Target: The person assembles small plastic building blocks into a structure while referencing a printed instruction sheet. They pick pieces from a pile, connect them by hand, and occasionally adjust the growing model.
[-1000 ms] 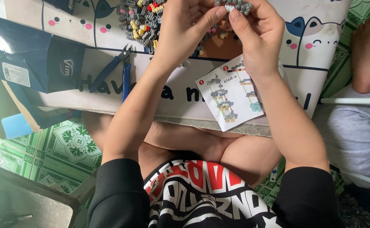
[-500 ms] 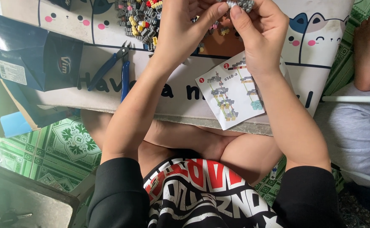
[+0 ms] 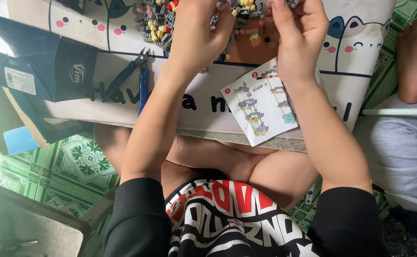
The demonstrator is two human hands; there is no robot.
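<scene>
Beside hands (image 3: 294, 35), pliers (image 3: 134, 78), perhaps bricks (image 3: 156, 24).

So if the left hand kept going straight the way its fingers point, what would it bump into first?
Most likely the pile of small building bricks on the low table. The left hand points up the picture, fingertips already among them; its height above them is unclear.
</scene>
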